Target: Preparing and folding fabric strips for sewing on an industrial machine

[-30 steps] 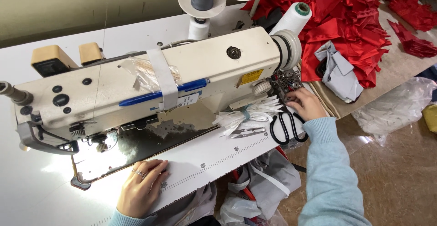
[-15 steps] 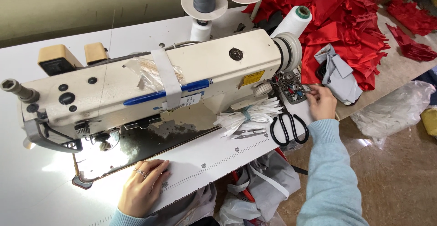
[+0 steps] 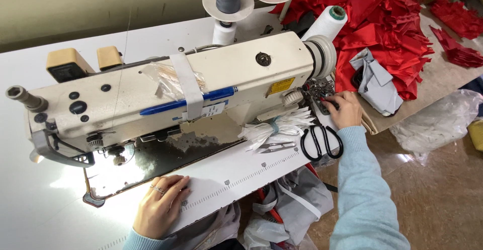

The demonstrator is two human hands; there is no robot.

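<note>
The sewing machine point(image 3: 176, 94) sat on the white counter point(image 3: 60, 215), taking up most of the middle of it. It was cream coloured and long. Its long side ran from left to right, tilted a little, with the needle end at the left and the round wheel point(image 3: 322, 56) at the right, a bit farther back. The needle itself was hard to see, because the machine's head hid it from above.

The right hand point(image 3: 344, 110) was at the right end of the machine, just under the wheel. Its fingertips touched a small control panel point(image 3: 319, 91) with tiny buttons. The fingers were bent, and the hand held nothing. The panel was too small to make out well.

The left hand point(image 3: 158, 210) lay flat on the counter, near the front edge, with fingers spread a little and a ring on one finger. It held nothing. It was just in front of the dark plate under the needle end. Both arms wore light blue sleeves, cut off at the bottom edge.

Black scissors point(image 3: 322, 142) lay on the counter near the right hand. Beside them was a bundle of white strips point(image 3: 276, 129). A heap of red cloth point(image 3: 387, 23) lay behind the right hand, with a grey piece point(image 3: 380, 81) on it. Thread spools stood at the back, cut off at the top.
</note>
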